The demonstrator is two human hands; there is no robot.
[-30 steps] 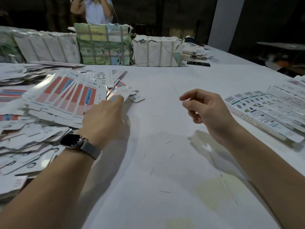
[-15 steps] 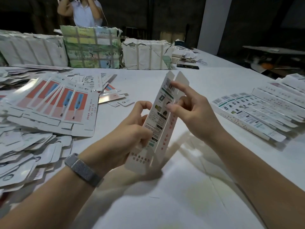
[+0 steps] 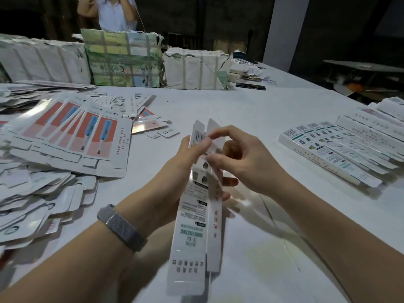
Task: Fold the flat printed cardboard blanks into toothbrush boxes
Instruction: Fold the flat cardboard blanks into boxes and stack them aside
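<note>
**Blank held upright in both hands above the table**

Head view. The left hand (image 3: 175,182) grips one long blank (image 3: 192,226) from its left side, thumb across the printed face near the top and fingers curled round behind; their tips show at the blank's right edge. The right hand (image 3: 242,162) meets the blank's upper part from the right, forefinger and thumb pinched on the narrow side panel and the remaining fingers curled. The blank stands nearly upright, partly folded along its length: a wide printed panel faces the camera, and a narrow white panel angles away on the right. Its lower end is clear of the table (image 3: 251,119), above the near edge. A grey band (image 3: 121,228) sits on the left wrist.

To the left lies a fanned spread of flat blanks (image 3: 72,136) with red and blue print, over a loose heap of white card pieces (image 3: 32,206). To the right, well apart from the hands, folded boxes (image 3: 336,154) lie side by side in a row. At the far side stand wrapped bundles (image 3: 124,60). A second person (image 3: 111,14) stands behind them, arms raised.
</note>
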